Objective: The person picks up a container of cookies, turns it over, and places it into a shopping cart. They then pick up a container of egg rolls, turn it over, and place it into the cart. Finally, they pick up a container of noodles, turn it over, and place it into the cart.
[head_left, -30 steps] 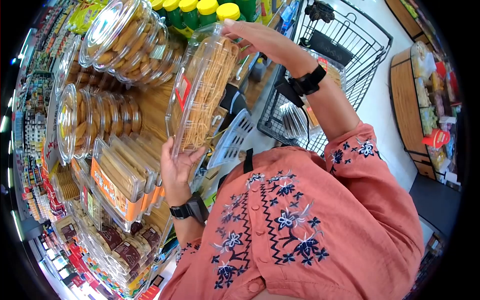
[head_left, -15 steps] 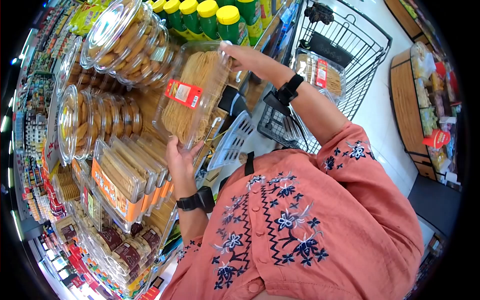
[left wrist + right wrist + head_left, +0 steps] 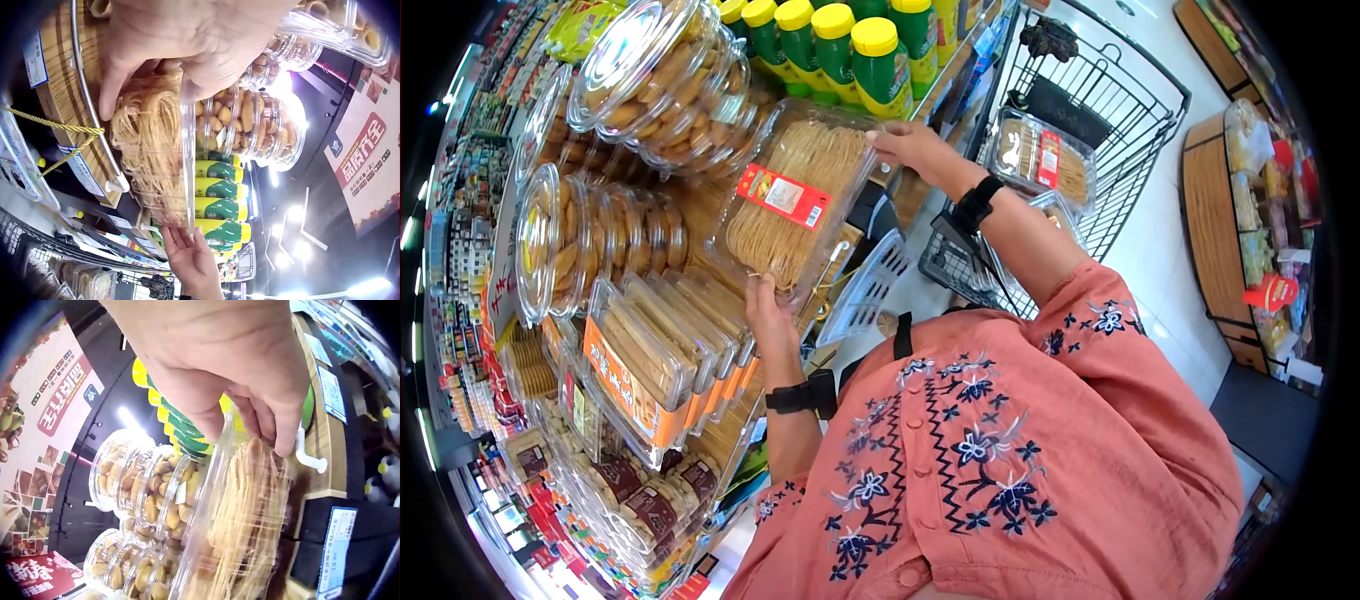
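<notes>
One clear plastic box (image 3: pixel 795 205) is held between two hands in front of the wooden shelf (image 3: pixel 710 215). It holds a packed layer of thin, pale golden strands, and one red label lies across its lid. It is tilted, with its far end higher.

The left hand (image 3: pixel 765 300) takes the box's near, lower end, with the thumb on one face and the fingers curled round the other. The right hand (image 3: pixel 905 145) reaches up from a bent arm to the far end. Its fingers are curled over the rim and pinch it against the thumb. Each wrist wears one black band.

Just above the box's far end stands a row of at least five green bottles (image 3: pixel 880 65) with yellow caps. Left of the box lie at least three round clear tubs (image 3: pixel 655 80) on their sides, filled with brown biscuits. Below it, beside the left hand, several flat clear boxes with orange labels (image 3: pixel 645 360) stand on edge.

Right of the box, past the right forearm, is one wire shopping cart (image 3: pixel 1135 125). It holds one similar box (image 3: pixel 1040 155) with a red label.
</notes>
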A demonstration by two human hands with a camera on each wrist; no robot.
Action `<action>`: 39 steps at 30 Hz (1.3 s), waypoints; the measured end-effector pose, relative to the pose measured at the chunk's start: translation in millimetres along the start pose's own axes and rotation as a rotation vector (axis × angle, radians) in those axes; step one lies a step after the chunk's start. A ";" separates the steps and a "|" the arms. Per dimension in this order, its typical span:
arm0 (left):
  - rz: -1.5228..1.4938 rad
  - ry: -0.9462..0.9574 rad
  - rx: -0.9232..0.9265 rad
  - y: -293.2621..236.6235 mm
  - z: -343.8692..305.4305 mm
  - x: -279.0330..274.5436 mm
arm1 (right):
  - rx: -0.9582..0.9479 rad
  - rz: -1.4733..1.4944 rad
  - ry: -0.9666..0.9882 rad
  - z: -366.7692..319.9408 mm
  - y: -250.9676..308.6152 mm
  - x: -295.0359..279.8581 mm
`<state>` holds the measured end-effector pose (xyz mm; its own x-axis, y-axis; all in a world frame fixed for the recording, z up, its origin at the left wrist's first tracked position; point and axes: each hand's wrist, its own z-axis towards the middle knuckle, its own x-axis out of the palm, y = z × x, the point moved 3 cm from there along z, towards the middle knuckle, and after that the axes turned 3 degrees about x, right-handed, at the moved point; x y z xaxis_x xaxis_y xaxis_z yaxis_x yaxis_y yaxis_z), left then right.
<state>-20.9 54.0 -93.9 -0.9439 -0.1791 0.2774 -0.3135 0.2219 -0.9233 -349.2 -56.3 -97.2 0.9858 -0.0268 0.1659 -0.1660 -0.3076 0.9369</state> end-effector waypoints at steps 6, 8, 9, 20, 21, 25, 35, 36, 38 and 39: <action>0.104 -0.081 -0.038 21.4 11.3 -15.8 | 0.084 -0.214 -0.065 -3.5 0.3 -3.5; 0.090 -0.074 0.001 18.3 6.5 -8.2 | 0.110 -0.228 -0.070 -5.2 0.4 -3.8; 0.084 -0.072 0.019 14.1 3.9 -2.1 | 0.097 -0.215 -0.068 -4.3 -3.5 -4.2; 0.134 -0.030 -0.065 16.9 7.4 -5.0 | 0.153 -0.060 -0.078 -9.3 -6.9 -9.1; 0.144 -0.033 -0.072 16.5 5.6 -4.9 | 0.154 -0.049 -0.078 -10.4 -7.0 -9.6; 0.127 -0.036 -0.067 11.7 0.7 -0.5 | 0.170 -0.068 -0.059 -10.2 -7.2 -10.5; 0.442 0.041 -0.205 -15.3 -53.3 -20.7 | 0.163 0.010 -0.152 -36.2 -13.3 -60.3; 0.578 0.122 -0.229 -23.5 -62.9 -13.4 | 0.157 0.043 -0.183 -48.1 -8.9 -67.1; 0.855 0.276 -0.252 -40.4 -71.5 2.6 | 0.156 0.103 -0.186 -55.4 -25.1 -90.7; 0.804 0.352 -0.268 -42.3 -69.6 15.9 | 0.162 0.120 -0.219 -62.0 -30.5 -101.6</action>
<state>-29.8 108.4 -31.9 -0.8516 0.4178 -0.3166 0.4794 0.3763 -0.7928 -445.9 14.8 -123.5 0.9444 -0.2717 0.1854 -0.2927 -0.4370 0.8505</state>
